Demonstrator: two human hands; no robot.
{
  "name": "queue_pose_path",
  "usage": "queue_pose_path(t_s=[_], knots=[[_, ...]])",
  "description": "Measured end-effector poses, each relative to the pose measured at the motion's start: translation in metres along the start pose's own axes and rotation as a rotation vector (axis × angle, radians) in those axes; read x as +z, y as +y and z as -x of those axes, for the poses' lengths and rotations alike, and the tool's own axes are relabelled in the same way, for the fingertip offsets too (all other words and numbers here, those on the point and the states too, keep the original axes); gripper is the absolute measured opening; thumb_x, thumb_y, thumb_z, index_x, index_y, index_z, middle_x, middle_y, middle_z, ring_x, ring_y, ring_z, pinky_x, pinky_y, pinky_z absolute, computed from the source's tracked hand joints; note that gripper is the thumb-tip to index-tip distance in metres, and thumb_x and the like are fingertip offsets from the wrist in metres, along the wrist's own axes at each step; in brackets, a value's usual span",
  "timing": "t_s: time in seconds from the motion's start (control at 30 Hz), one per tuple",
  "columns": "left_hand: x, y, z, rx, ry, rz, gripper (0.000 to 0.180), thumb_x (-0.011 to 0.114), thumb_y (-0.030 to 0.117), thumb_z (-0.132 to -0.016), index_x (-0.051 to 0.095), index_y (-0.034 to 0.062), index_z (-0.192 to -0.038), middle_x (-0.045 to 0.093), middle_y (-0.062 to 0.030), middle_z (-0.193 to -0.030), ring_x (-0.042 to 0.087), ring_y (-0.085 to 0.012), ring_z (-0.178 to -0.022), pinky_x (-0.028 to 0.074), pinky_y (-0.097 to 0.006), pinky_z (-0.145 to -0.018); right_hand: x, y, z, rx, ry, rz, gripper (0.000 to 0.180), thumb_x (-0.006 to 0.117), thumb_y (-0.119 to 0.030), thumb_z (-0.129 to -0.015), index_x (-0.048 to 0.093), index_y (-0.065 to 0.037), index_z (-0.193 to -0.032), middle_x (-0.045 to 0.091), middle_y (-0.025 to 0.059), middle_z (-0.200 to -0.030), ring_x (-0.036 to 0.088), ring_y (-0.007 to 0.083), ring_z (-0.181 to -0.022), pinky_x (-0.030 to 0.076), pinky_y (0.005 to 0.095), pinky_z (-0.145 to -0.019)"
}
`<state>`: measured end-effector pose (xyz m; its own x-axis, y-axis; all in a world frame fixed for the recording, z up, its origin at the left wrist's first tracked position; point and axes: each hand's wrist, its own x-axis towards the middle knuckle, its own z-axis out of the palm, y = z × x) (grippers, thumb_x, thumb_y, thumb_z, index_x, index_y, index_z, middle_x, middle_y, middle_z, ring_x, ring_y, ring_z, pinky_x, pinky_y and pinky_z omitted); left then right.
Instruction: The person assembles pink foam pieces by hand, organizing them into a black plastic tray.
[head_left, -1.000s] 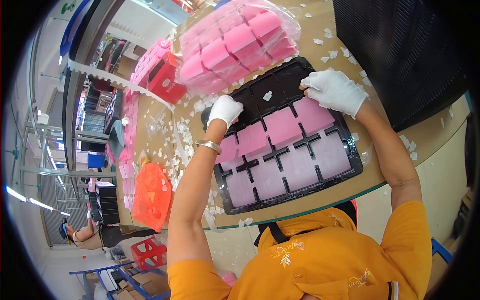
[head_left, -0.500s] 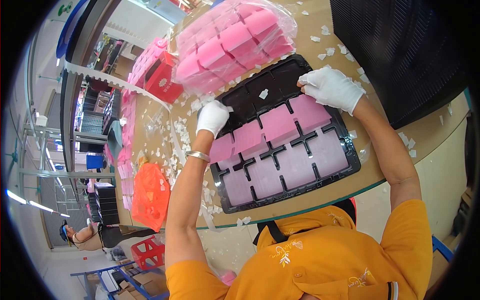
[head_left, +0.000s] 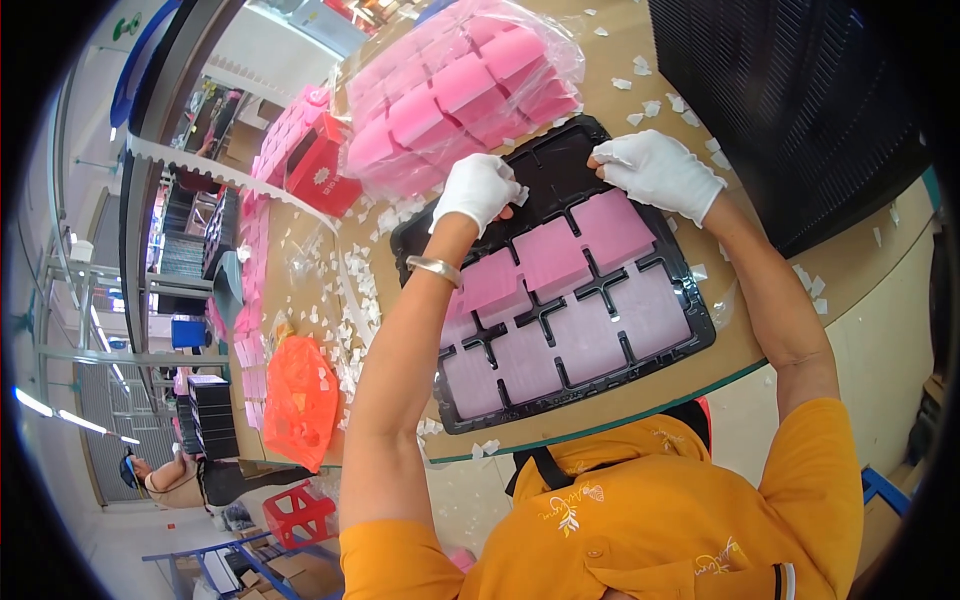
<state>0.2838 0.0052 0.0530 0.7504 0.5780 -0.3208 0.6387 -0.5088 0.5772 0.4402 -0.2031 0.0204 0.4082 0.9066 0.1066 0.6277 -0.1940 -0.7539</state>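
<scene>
A black plastic tray (head_left: 540,165) with cross-shaped dividers lies tilted across the table before me. Bright pink sheet stacks (head_left: 560,258) fill much of its middle, and paler pink stacks (head_left: 590,340) lie in the near row. My left hand (head_left: 474,194), in a white glove, is over the bare far part of the tray, its fingers pinching a white paper scrap (head_left: 521,196). At the tray's far right corner is my right hand (head_left: 658,172), also gloved, with fingers curled together. What those fingertips hold, if anything, is hidden.
Beyond the tray stands a plastic-wrapped block of pink stacks (head_left: 450,90). A tall black ribbed stack (head_left: 790,110) rises at the right. White scraps (head_left: 350,300) litter the table. An orange-red plastic bag (head_left: 300,395) hangs at its left edge; a person (head_left: 165,470) stands farther left.
My left hand has moved right from the tray's left rim to the paper scrap lying in the tray and pinches it. My right hand stays at the far right corner.
</scene>
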Motion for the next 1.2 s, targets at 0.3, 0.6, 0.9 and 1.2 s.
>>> queue_pose_path(t_s=[0.3,0.6,0.9,1.2], knots=[[0.017,0.033,-0.031,-0.075,-0.045,-0.615,0.01,0.065,0.001,-0.078,0.074,-0.003,-0.082,0.073,-0.016,-0.074,0.075,-0.0261,-0.071,0.058,-0.038,-0.067,-0.001,0.002,-0.001,-0.097,0.024,0.111,0.027,0.059,-0.019,-0.092,0.071,-0.002,-0.11,0.075,0.0141,-0.097,0.073,0.0259,-0.09,0.055,0.0329,-0.085],[0.013,0.019,-0.036,-0.227,-0.11,-0.323,0.011,0.068,0.002,-0.072,0.073,-0.0031,-0.08,0.07,-0.0116,-0.065,0.066,-0.0216,-0.053,0.054,-0.034,-0.052,-0.003,0.003,0.001,-0.099,0.052,0.113,0.028,0.058,-0.019,-0.094,0.072,-0.003,-0.111,0.074,0.014,-0.102,0.073,0.0254,-0.093,0.055,0.0332,-0.087],[0.018,0.017,-0.052,-0.157,-0.124,-0.395,0.008,0.07,0.002,-0.074,0.067,-0.0041,-0.077,0.063,-0.0133,-0.06,0.06,-0.0228,-0.049,0.047,-0.035,-0.045,0.0,0.002,0.001,-0.104,0.057,0.124,0.025,0.058,-0.019,-0.093,0.073,-0.005,-0.107,0.074,0.0136,-0.099,0.072,0.0264,-0.091,0.054,0.0349,-0.086],[0.018,0.002,-0.057,-0.208,-0.136,-0.269,0.011,0.067,0.002,-0.072,0.06,-0.0015,-0.064,0.058,-0.0115,-0.056,0.055,-0.0203,-0.045,0.041,-0.034,-0.042,-0.002,0.0,0.0,-0.116,0.051,0.167,0.025,0.057,-0.02,-0.094,0.073,-0.005,-0.107,0.074,0.0134,-0.1,0.072,0.0272,-0.092,0.054,0.0359,-0.087]])
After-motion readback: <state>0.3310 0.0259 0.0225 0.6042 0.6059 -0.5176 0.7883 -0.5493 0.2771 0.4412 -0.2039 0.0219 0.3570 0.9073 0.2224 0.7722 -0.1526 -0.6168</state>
